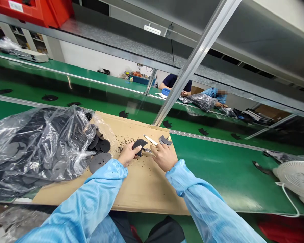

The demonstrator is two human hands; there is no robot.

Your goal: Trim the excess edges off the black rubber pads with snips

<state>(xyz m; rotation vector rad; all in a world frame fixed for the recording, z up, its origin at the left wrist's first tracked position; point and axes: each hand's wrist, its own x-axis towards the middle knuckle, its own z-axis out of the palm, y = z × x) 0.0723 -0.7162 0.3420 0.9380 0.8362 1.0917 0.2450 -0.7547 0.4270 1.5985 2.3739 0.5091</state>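
Observation:
My left hand [128,154] is closed on a black foam piece [140,146] with a curved, notched outline. My right hand [165,157] is closed around a slim metal tool [148,151], its tip at the foam piece; the fingers hide much of it, and I cannot tell its exact kind. A pale, narrow strip [150,139] extends from beside the right fingers; whether it belongs to the tool is unclear. Just beyond that hand lie curved grey foam pieces [165,140]. Small black crumbs [125,141] are scattered over the cardboard sheet [147,189] under both hands.
A clear plastic bag [40,145] of dark foam pieces fills the left, with round discs [100,162] beside it. Behind, a green conveyor belt [142,118] carries black pieces. A metal post [192,64] rises ahead; a white fan [297,180] stands right. Two people work beyond.

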